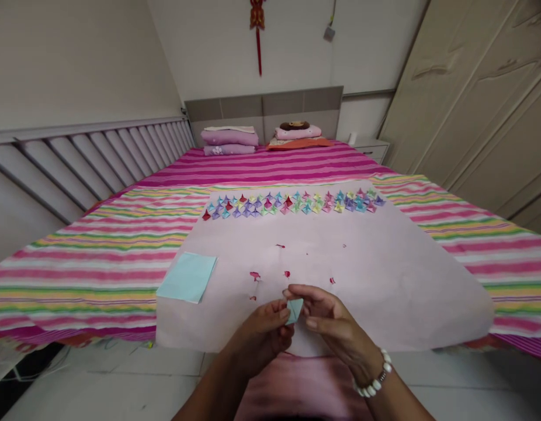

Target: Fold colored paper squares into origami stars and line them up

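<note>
My left hand and my right hand meet over the near edge of a large pale pink sheet. Both pinch a small folded light blue paper piece between their fingertips. My right wrist wears a white bead bracelet. A light blue square of paper lies flat on the sheet to the left of my hands. Several small folded paper shapes in many colours sit in rows along the sheet's far edge.
The pink sheet lies on a bed with a striped cover. Tiny red paper scraps dot the sheet. Folded blankets and pillows rest by the headboard. A wardrobe stands right, a radiator left.
</note>
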`<state>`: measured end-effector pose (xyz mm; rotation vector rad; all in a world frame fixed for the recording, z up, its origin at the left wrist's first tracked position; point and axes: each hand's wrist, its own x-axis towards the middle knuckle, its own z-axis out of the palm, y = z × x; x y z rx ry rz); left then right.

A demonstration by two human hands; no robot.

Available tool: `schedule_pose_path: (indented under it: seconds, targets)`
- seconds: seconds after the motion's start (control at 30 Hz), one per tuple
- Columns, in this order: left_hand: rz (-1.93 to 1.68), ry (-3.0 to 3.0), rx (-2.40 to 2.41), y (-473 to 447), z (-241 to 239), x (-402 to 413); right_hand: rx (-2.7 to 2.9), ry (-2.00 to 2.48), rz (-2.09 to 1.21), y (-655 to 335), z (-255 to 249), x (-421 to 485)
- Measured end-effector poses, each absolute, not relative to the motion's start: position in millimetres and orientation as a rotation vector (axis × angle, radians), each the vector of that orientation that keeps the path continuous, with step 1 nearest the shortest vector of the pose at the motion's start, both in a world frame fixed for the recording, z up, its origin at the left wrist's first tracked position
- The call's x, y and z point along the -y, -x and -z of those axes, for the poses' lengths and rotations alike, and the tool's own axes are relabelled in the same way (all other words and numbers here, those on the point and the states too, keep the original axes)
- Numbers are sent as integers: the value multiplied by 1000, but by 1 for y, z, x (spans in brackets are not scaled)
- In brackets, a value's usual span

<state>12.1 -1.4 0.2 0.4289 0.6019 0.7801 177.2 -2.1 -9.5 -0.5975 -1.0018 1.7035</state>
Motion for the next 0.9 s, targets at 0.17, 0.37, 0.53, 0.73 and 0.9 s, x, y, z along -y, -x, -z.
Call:
schedule_pose_path:
  seconds: [0.17, 0.37, 0.53, 0.73, 0.9]
  targets:
    - [-695, -306, -533, -16, 6, 8, 1028, 555, -1766, -172, 8, 1]
    - [-763, -700, -794, -10, 1, 3, 1005, 639, -1745, -175, 3, 0]
    - [-943, -1005, -920, -1, -9, -2, 953, 840, -1681, -174, 5, -2]
    - [-1000, -1126, -1056, -6, -13, -1, 985, 871, -1650, -168, 7, -1]
    - [-1033, -1116, -1088, -11, -13, 2, 972, 846, -1670, -167, 3, 2]
